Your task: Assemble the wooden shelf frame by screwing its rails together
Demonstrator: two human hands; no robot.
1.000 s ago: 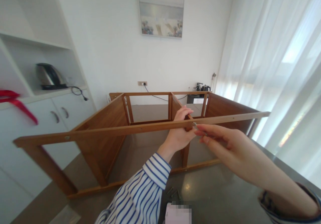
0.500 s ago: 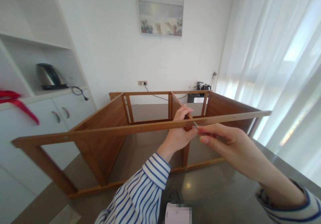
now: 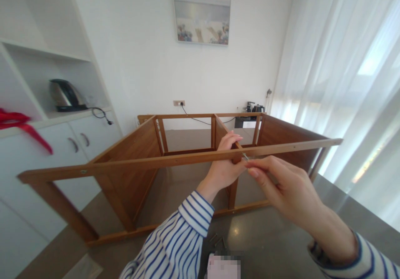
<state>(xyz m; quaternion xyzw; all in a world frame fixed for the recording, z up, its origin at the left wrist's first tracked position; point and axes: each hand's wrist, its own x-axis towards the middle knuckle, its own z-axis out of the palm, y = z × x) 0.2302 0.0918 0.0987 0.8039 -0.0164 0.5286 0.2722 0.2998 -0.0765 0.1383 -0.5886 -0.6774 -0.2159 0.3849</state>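
Observation:
A wooden shelf frame (image 3: pixel 131 162) lies on its side on a grey surface. My left hand (image 3: pixel 223 173) reaches behind the front rail and is closed around the end of the middle shelf board (image 3: pixel 221 125), fingertips over its top edge. In front of the same joint, my right hand (image 3: pixel 286 183) pinches a thin metal piece (image 3: pixel 245 157) between thumb and forefinger. Its far tip meets the rail; whether it is a screw or a hex key I cannot tell. Several screws (image 3: pixel 215 240) lie on the surface below.
A pale pink object (image 3: pixel 223 268), partly blurred out, sits at the bottom edge. To its left is a clear plastic bag (image 3: pixel 83 268). White cabinets with a kettle (image 3: pixel 65 95) and red ribbon (image 3: pixel 28 125) stand left; a sheer curtain (image 3: pixel 337 70) hangs right.
The view has shifted slightly. My right hand has turned a little about the metal piece, its wrist now lower and nearer. My left hand keeps its hold.

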